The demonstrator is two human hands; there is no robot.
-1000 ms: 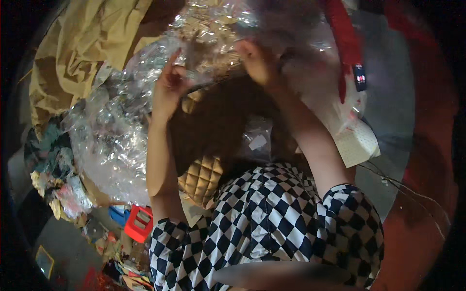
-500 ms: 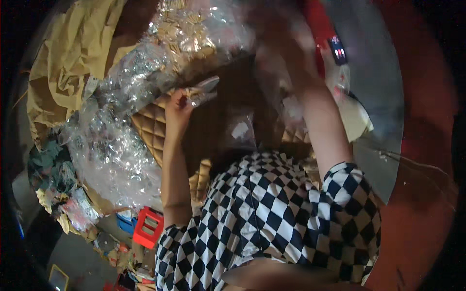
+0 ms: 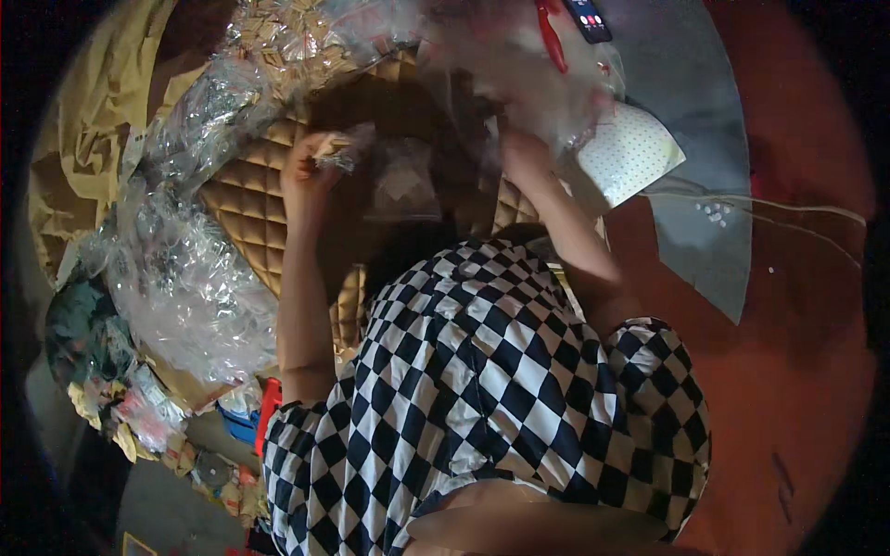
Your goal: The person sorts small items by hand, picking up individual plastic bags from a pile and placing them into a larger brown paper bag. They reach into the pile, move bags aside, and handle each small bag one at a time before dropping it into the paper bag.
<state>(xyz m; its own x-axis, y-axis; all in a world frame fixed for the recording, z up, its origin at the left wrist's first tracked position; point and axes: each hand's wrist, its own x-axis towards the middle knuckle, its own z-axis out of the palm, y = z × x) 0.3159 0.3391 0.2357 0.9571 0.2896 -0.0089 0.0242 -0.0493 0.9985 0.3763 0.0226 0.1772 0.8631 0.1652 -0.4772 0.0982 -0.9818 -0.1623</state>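
My left hand [image 3: 311,171] is closed around a small clear packet [image 3: 338,153] with several tan strips in it, above a brown quilted cushion [image 3: 246,199]. Between my two hands a flat clear plastic bag [image 3: 405,185] with a pale patch lies on a dark brown surface. My right hand [image 3: 527,156] is partly smeared by motion; its fingers are closed, with the pale edge of a clear bag [image 3: 491,134] at their tips. Just beyond it is a blurred heap of clear plastic bags [image 3: 556,111].
Clear packets [image 3: 199,287] pile up on the left, others with tan strips [image 3: 287,46] at the far side. Brown paper [image 3: 93,139] stands far left. On the right are a dotted white sheet [image 3: 630,153], red-handled tool [image 3: 553,42], phone [image 3: 589,18] and small white bits [image 3: 714,213].
My right hand has come back toward me from the far side. My left hand still holds the small packet, a little further left in view. The whole view has shifted.
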